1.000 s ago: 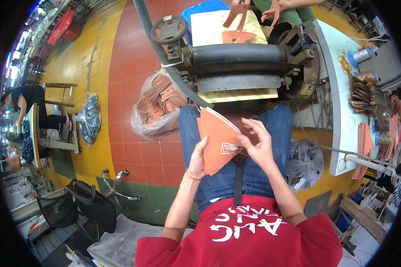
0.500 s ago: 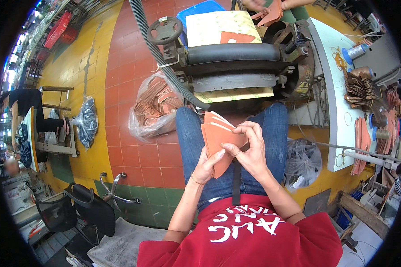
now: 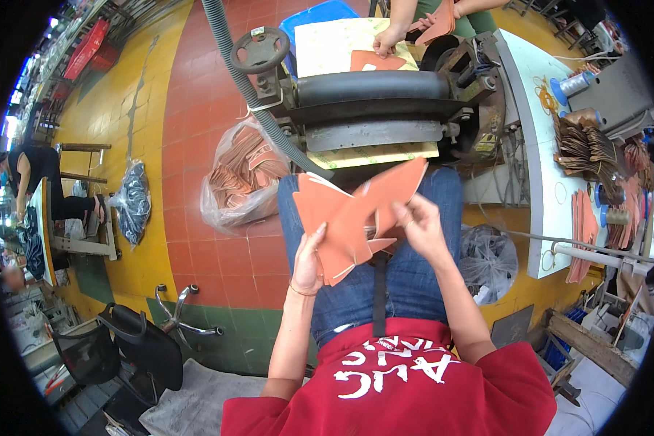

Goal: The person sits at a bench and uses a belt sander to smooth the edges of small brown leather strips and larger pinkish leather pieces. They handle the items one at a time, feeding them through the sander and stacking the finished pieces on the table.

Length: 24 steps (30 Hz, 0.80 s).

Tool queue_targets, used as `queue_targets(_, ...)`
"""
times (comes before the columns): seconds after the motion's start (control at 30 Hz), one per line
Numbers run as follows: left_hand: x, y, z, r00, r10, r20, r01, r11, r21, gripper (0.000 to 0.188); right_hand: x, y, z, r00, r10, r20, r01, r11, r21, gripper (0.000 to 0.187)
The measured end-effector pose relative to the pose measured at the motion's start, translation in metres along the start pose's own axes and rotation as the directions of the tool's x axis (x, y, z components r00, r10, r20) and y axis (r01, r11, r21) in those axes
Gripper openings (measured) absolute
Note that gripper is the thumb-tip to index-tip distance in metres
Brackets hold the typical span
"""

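Observation:
Over my lap, my left hand [image 3: 309, 263] grips a stack of orange cut pieces [image 3: 320, 211] of thin sheet material, shaped like shoe uppers, with its thumb on top. My right hand [image 3: 421, 227] pinches the edge of one orange piece [image 3: 396, 185], which is spread out to the right and slightly blurred. That piece still overlaps the stack, and an opening shows near its middle. Ahead of my knees stands a roller machine [image 3: 374, 86]. Beyond its rollers another orange piece [image 3: 363, 62] lies on a pale yellow board [image 3: 327, 43], touched by a co-worker's hand [image 3: 389, 41].
A clear plastic bag [image 3: 218, 207] full of orange pieces sits on the floor left of my knees. A grey hose [image 3: 232, 54] hangs beside the handwheel [image 3: 260, 51]. At right is a white table [image 3: 541, 211] with thread spools and brown pieces. An office chair [image 3: 142, 341] stands at lower left.
My right hand has drawn one piece outward to the right, opening the bunched stack. My left hand has shifted left. A co-worker's hand has come down onto the piece on the board.

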<state>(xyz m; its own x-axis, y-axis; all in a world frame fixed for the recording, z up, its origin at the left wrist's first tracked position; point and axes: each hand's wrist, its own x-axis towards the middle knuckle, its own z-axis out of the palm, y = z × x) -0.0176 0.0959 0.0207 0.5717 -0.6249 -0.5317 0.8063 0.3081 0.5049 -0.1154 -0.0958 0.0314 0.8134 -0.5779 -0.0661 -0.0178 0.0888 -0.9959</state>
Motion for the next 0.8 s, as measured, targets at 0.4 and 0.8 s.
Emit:
queue_targets(0.4,-0.003,0.009,-0.039,0.995,0.059,-0.075,-0.067,0.992,-0.107,0.046,0.113,0.081,-0.041,0.934,0.349,-0.072,-0.313,0.901,0.302,0.026)
queue_targets(0.8,0.004,0.009,-0.018,0.997,-0.035,0.065,0.041,0.995,-0.090,0.048,0.084,0.091,-0.017,0.830,0.490,-0.266,-0.227,0.733,0.641,0.028)
